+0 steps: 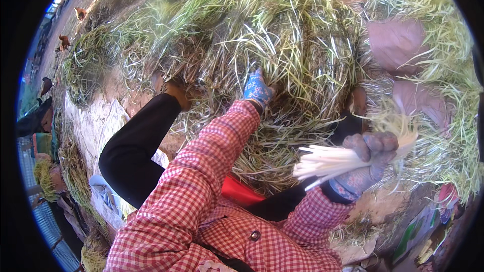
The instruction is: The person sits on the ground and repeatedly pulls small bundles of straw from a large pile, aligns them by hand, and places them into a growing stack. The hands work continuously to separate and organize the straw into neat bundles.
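Note:
My left hand (258, 89), in a blue flowered glove, reaches into a large heap of long green and yellowish leafy stalks (307, 45) in front of me. Its fingers are partly buried and closed around some of the stalks. To the right, my right hand (370, 158) wears a soiled flowered glove with grey fingertips. It is wrapped round a bundle of white stalks (325, 163). Their white ends point left, and the pale, wispy leaves (396, 121) stick out behind the hand, blurred.
My black-trousered legs lie either side of the heap, the left knee (123, 156) bent outward. Something red (241, 191) lies between them. More pale green stalks (443, 85) spread at the right beside brownish-pink sheets (397, 44). A whitish sheet (96, 126) lies at the left.

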Action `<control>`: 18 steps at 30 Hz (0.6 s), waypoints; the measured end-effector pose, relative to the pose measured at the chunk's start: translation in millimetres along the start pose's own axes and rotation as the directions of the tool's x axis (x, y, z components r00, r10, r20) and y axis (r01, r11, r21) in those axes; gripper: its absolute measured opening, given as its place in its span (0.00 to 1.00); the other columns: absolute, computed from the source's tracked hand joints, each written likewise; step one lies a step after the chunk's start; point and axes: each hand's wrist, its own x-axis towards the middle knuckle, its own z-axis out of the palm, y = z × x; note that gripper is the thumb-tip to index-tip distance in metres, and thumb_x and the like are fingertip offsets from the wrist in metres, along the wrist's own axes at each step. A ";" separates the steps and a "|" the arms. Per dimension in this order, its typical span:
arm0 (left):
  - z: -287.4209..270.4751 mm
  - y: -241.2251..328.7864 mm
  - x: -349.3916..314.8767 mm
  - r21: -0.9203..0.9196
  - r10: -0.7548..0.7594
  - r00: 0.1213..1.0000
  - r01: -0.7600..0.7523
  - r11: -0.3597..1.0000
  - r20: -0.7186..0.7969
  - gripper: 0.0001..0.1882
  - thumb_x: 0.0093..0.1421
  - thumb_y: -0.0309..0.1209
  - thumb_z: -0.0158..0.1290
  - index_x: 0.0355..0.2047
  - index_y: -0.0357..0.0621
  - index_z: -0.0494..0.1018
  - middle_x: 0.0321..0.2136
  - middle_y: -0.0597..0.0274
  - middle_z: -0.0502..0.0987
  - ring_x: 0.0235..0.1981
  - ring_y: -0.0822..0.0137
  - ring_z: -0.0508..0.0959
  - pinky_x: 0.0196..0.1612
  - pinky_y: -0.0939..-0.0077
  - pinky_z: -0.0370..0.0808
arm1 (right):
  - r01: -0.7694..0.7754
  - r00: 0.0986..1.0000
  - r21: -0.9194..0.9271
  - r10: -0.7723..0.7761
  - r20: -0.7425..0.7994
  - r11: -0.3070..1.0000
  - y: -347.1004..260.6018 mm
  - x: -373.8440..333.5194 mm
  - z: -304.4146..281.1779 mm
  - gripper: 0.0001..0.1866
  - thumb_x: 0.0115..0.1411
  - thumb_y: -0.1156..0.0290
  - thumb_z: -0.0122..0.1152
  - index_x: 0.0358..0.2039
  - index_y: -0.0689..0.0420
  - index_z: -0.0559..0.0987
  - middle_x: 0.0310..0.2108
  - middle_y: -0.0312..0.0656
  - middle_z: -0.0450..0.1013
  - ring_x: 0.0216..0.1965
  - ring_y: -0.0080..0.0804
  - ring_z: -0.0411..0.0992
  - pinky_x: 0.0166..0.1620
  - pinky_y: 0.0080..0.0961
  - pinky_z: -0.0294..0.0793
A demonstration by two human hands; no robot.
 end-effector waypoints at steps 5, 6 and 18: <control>-32.8 -16.2 -10.2 -0.617 -0.048 0.987 0.134 0.776 0.154 0.23 0.53 0.22 0.55 0.50 0.37 0.68 0.43 0.51 0.75 0.40 0.64 0.77 0.42 0.74 0.77 | -0.108 0.991 0.350 0.072 0.115 0.931 -10.6 5.9 9.6 0.14 0.57 0.72 0.60 0.25 0.45 0.63 0.17 0.21 0.52 0.18 0.11 0.55 0.28 0.13 0.61; -44.7 -34.7 -21.3 -0.751 -0.057 0.998 0.058 0.658 0.027 0.21 0.53 0.23 0.56 0.49 0.35 0.69 0.41 0.50 0.76 0.37 0.63 0.78 0.40 0.72 0.78 | -0.070 0.997 0.359 0.055 0.051 0.931 -9.1 5.8 7.6 0.14 0.57 0.73 0.60 0.25 0.45 0.63 0.17 0.20 0.53 0.18 0.11 0.55 0.28 0.13 0.60; -85.7 -124.7 10.5 -0.962 -0.221 0.966 0.177 0.207 0.130 0.10 0.60 0.24 0.47 0.42 0.38 0.71 0.33 0.52 0.78 0.30 0.58 0.79 0.32 0.65 0.79 | -0.117 0.993 0.105 0.120 -0.021 0.988 -0.6 -7.0 -5.4 0.09 0.56 0.70 0.61 0.38 0.51 0.73 0.27 0.26 0.66 0.25 0.14 0.59 0.32 0.14 0.68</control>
